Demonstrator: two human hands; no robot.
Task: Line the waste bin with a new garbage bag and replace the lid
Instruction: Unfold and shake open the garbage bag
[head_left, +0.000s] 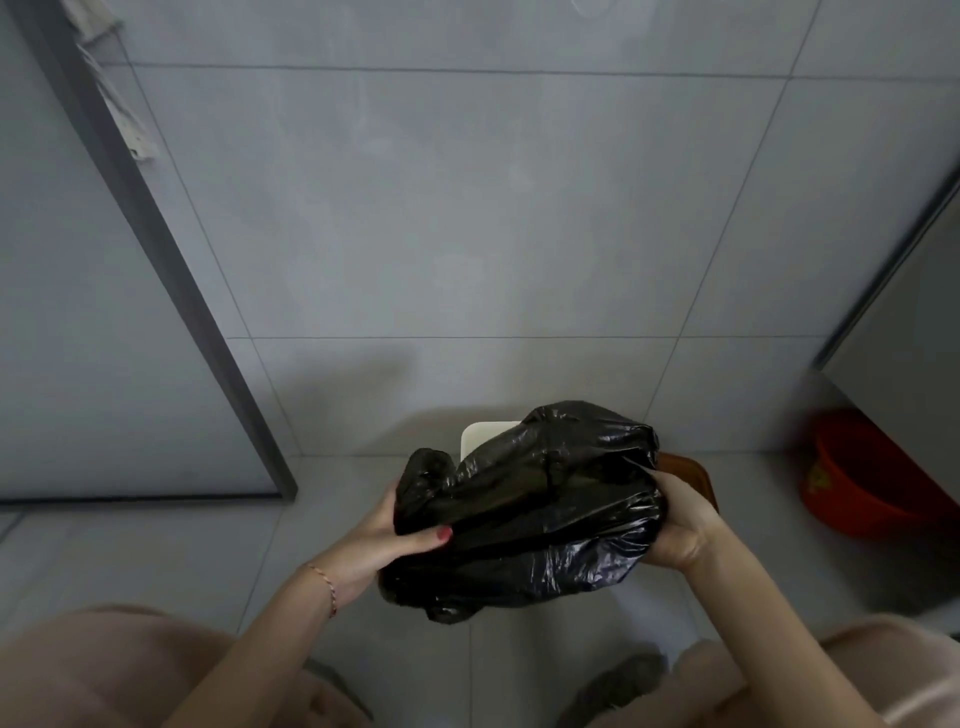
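A crumpled black garbage bag (530, 509) is held up between both hands in the lower middle of the view. My left hand (384, 545) grips its left edge, thumb on top. My right hand (680, 525) holds its right side. Behind the bag, a white corner of the waste bin (483, 439) shows at the upper left, against the wall. A brown piece (691, 475), possibly the lid, peeks out at the right behind my right hand. Most of the bin is hidden by the bag.
A red plastic basin (872, 478) sits on the floor at the right, under a grey cabinet (904, 312). A dark door frame (171, 291) runs down the left. Grey tiled wall stands ahead; my knees and slippers fill the bottom.
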